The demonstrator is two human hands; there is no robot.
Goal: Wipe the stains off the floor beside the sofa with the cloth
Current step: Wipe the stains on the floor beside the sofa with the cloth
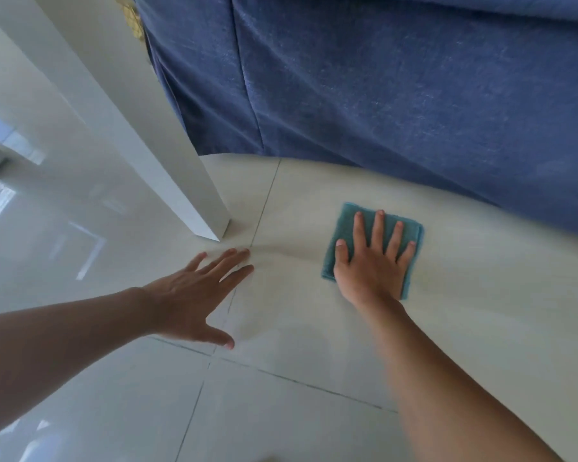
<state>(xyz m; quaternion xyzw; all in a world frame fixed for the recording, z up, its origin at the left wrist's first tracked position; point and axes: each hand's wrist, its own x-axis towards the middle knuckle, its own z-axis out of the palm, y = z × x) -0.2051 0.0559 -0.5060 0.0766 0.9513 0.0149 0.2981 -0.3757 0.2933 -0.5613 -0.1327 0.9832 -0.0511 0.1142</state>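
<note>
The small square teal cloth (351,225) is pressed flat on the pale shiny tiled floor (481,295), just beside the bottom edge of the blue fabric-covered sofa (397,95). It is held down by the right hand (372,261), whose grip is spread wide with all the fingers laid flat on top, so nothing is pinched. The left hand (197,291) is also spread open and is placed on or just above the floor (which one cannot be told), near a dark grout line (264,208), and nothing is held in it.

To wipe well, the cloth should be pushed down firmly with the whole palm and rubbed back and forth in short strokes, and the body can be steadied by the left hand. No clear stains can be made out on the tile, so it is hard to say how much is left to clean.

A white square post (167,155) is stood on the floor to the left of the cloth. It and the hanging sofa cover could be bumped if the strokes are made too long.
</note>
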